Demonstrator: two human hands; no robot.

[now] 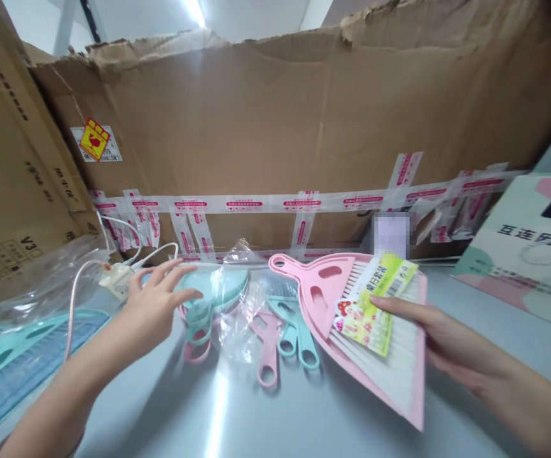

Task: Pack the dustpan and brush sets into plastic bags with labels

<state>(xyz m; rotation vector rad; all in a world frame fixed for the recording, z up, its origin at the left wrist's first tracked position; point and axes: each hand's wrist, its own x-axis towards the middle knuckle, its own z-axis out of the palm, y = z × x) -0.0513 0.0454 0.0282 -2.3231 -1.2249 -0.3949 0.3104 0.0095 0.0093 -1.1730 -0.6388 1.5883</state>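
Note:
My right hand (428, 324) grips a pink dustpan (323, 292) by its right edge, thumb on top. Nested in the dustpan is a brush with white bristles (399, 375), and a yellow-green printed card (371, 312) lies over them. My left hand (161, 302), fingers spread, hovers at a stack of mint dustpans (223, 286); whether it touches them I cannot tell. Between the hands lie a pink brush handle (268, 353), mint brushes (299, 318) and clear plastic wrapping (240, 331).
A wrapped mint dustpan set (32, 356) lies at the left, near a white power plug with cables (116, 280). Behind stands a large taped cardboard box (256, 121); another carton (13, 146) is at the left. A printed paper bag (528, 248) stands at the right.

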